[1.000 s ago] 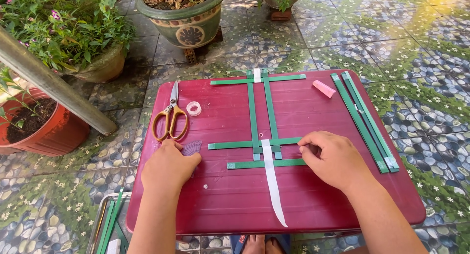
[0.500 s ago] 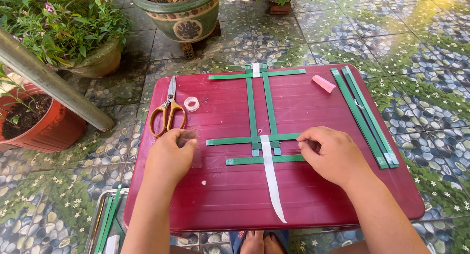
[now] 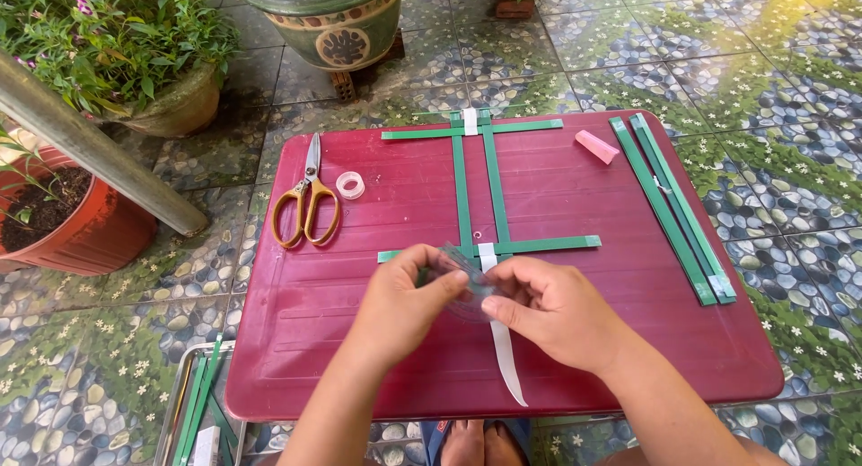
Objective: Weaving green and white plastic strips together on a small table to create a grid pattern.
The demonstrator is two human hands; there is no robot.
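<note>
- L hand (image 3: 400, 306) + R hand (image 3: 548, 312) meet over the table's (image 3: 628, 358) middle, nearer the front edge; both pinch a small clear piece (image 3: 460, 276) between fingertips, fingers narrow. Looks like tape, can't tell for sure.
- Step in hand, my read: getting the clear piece ready to fix down the strip lattice (image 3: 480, 192).
- Lattice: two upright green strips crossed by one near the back edge and by others just behind the hands; part hidden under them.
- White strip (image 3: 501, 354) runs from the crossing, under the R hand, to the front edge.
- Next move likely needs: piece held flat, lined up w/ the crossing directly beneath, pressed w/o shifting the strips.
- Tape roll (image 3: 350, 185) + scissors (image 3: 307, 201) near the left edge, well apart from the hands.
- Spare strips (image 3: 673, 206) along the right edge; pink block (image 3: 596, 146) near the back right corner.
</note>
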